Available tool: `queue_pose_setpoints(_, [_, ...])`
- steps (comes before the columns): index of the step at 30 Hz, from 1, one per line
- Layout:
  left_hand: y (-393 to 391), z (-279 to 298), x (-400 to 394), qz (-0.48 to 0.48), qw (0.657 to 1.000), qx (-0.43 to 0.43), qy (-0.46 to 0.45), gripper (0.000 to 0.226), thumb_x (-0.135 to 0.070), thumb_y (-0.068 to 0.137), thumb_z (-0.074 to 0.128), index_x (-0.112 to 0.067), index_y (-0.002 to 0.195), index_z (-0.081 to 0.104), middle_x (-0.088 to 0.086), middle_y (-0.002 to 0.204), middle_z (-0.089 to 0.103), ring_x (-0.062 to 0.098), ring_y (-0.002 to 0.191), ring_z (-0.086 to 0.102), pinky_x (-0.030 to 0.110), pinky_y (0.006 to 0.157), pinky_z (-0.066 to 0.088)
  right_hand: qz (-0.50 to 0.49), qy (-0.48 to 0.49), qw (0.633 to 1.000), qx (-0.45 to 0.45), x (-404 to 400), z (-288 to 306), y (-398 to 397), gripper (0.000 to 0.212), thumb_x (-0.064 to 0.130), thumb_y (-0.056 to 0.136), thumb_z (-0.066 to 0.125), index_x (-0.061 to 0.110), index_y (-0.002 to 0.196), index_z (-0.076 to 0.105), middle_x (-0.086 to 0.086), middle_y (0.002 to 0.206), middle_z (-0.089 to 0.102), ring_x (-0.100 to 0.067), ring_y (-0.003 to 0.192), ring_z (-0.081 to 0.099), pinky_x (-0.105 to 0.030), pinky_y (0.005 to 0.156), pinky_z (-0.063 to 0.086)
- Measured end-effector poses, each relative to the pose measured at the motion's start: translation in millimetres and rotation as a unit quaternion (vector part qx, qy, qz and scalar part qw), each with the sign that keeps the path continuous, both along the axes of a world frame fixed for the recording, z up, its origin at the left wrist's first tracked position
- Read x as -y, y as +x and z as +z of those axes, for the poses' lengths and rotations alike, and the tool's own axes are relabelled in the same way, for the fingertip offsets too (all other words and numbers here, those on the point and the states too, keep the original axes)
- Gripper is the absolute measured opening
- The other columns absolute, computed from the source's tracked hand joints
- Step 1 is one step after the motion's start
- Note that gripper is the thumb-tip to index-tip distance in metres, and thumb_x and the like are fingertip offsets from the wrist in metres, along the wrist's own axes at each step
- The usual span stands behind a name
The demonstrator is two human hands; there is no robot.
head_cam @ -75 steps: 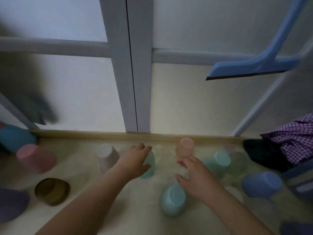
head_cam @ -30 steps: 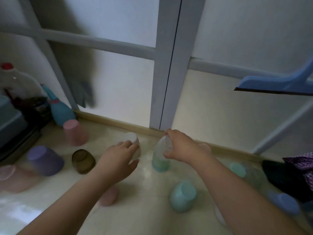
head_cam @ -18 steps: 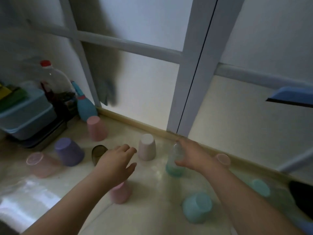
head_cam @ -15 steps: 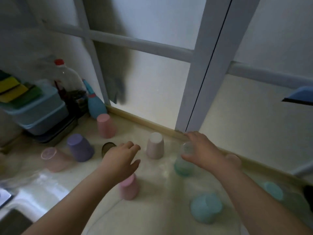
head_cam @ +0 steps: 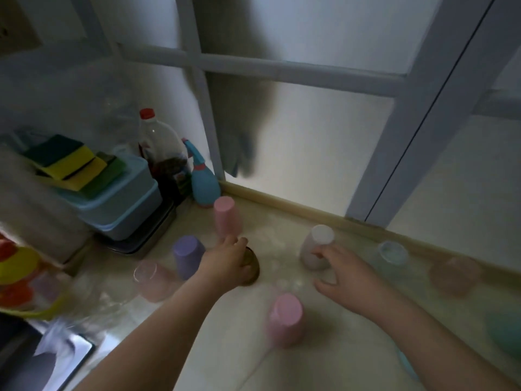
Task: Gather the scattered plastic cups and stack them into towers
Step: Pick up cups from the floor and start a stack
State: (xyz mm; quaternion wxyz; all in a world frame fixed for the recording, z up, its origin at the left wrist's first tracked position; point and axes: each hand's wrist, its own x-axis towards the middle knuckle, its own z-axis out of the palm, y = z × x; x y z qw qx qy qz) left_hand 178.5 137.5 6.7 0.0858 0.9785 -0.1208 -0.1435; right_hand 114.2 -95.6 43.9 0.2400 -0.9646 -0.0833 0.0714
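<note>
Plastic cups stand scattered on the beige counter (head_cam: 282,241). My left hand (head_cam: 225,263) lies over a brown cup (head_cam: 251,268) and curls around it. Beside it my right hand (head_cam: 348,273) has its fingertips on the side of a whitish upturned cup (head_cam: 318,241), with the thumb spread apart. A pink upturned cup (head_cam: 225,217) and a purple cup (head_cam: 187,249) stand behind my left hand. A see-through pink cup (head_cam: 152,277) lies to the left. Another pink cup (head_cam: 284,317) stands between my arms. A clear cup on a teal one (head_cam: 392,255), a peach cup (head_cam: 454,275) and a teal cup (head_cam: 504,331) are at the right.
Blue lidded boxes (head_cam: 121,204) with sponges (head_cam: 70,165) fill the left corner, next to a red-capped bottle (head_cam: 160,153) and a blue spray bottle (head_cam: 204,184). A sink (head_cam: 56,356) lies at the lower left. A frosted window frame (head_cam: 394,165) backs the counter.
The view has swung left. My right hand let go of the clear-and-teal stack and moved left to the whitish cup. My left hand dropped onto the brown cup.
</note>
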Motion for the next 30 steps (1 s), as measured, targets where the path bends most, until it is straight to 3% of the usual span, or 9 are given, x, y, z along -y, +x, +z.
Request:
queue_pose_setpoints(5, [15.8,-30.8,-2.7,-0.025,0.998,-0.064,-0.003,0.065,-0.037,0.083,0.055,-0.018,0.137,0.023,0.012,0.130,0.042,0.033,0.111,0.048,0.043,0.087,0.049,-0.041,-0.009,0.999,-0.009,-0.2,-12.9,-4.6,0.048,0.034,0.079,0.065,0.018,0.122,0.051,-0.001,0.121,0.056,-0.018,0.112,0.051,-0.028,0.095,0.041])
queue_pose_setpoints(10, [17.8,-27.4,-0.9,-0.032,0.995,-0.077,-0.053,0.065,-0.035,0.080,0.060,-0.018,0.134,0.029,0.012,0.122,0.045,0.032,0.104,0.052,0.037,0.086,0.048,-0.069,0.003,0.998,-0.002,-3.5,-10.6,-6.2,0.047,0.030,0.079,0.066,0.016,0.121,0.052,-0.005,0.119,0.057,-0.019,0.109,0.052,-0.021,0.089,0.037])
queue_pose_setpoints(13, [20.3,-1.3,14.9,-0.063,0.993,-0.031,-0.097,0.065,-0.039,0.079,0.064,-0.021,0.133,0.033,0.009,0.123,0.048,0.027,0.103,0.054,0.035,0.083,0.048,-0.093,0.011,0.995,0.020,6.6,3.4,-11.7,0.045,0.025,0.080,0.066,0.015,0.121,0.052,-0.006,0.118,0.057,-0.019,0.109,0.053,-0.017,0.086,0.034])
queue_pose_setpoints(18, [22.9,69.4,81.4,-0.139,0.975,0.070,-0.160,0.069,-0.055,0.068,0.068,-0.028,0.126,0.042,0.002,0.119,0.055,0.025,0.097,0.060,0.036,0.076,0.053,-0.183,0.015,0.982,0.049,58.0,30.3,-29.4,0.047,0.023,0.081,0.064,0.015,0.125,0.050,-0.005,0.125,0.056,-0.019,0.115,0.051,-0.021,0.093,0.035])
queue_pose_setpoints(20, [18.1,91.8,114.1,-0.175,0.964,0.097,-0.176,0.069,-0.055,0.068,0.068,-0.030,0.127,0.041,0.003,0.116,0.055,0.024,0.097,0.059,0.033,0.075,0.050,-0.218,0.007,0.974,0.056,86.2,35.9,-40.4,0.046,0.023,0.080,0.064,0.016,0.124,0.051,-0.005,0.124,0.058,-0.018,0.112,0.053,-0.019,0.090,0.034])
queue_pose_setpoints(23, [10.3,110.5,160.8,-0.210,0.953,0.099,-0.192,0.077,-0.048,0.067,0.072,-0.030,0.131,0.034,0.002,0.116,0.056,0.023,0.101,0.057,0.030,0.073,0.042,-0.264,-0.008,0.963,0.049,127.3,39.0,-58.0,0.049,0.027,0.079,0.065,0.015,0.124,0.050,-0.008,0.122,0.059,-0.020,0.113,0.052,-0.025,0.098,0.038])
queue_pose_setpoints(28, [2.8,102.8,214.5,-0.244,0.955,0.040,-0.167,0.064,-0.043,0.071,0.070,-0.028,0.123,0.035,0.002,0.111,0.057,0.024,0.094,0.057,0.030,0.075,0.044,-0.284,-0.011,0.958,0.045,173.5,33.4,-71.4,0.047,0.021,0.079,0.067,0.012,0.123,0.052,-0.009,0.121,0.060,-0.020,0.109,0.056,-0.010,0.078,0.030])
queue_pose_setpoints(30, [0.6,90.1,226.4,-0.251,0.955,0.024,-0.154,0.060,-0.042,0.071,0.068,-0.028,0.121,0.036,0.003,0.110,0.057,0.024,0.093,0.058,0.031,0.075,0.047,-0.285,-0.002,0.957,0.052,184.2,27.9,-70.6,0.046,0.019,0.078,0.067,0.013,0.121,0.054,-0.008,0.119,0.061,-0.020,0.105,0.058,-0.009,0.076,0.029])
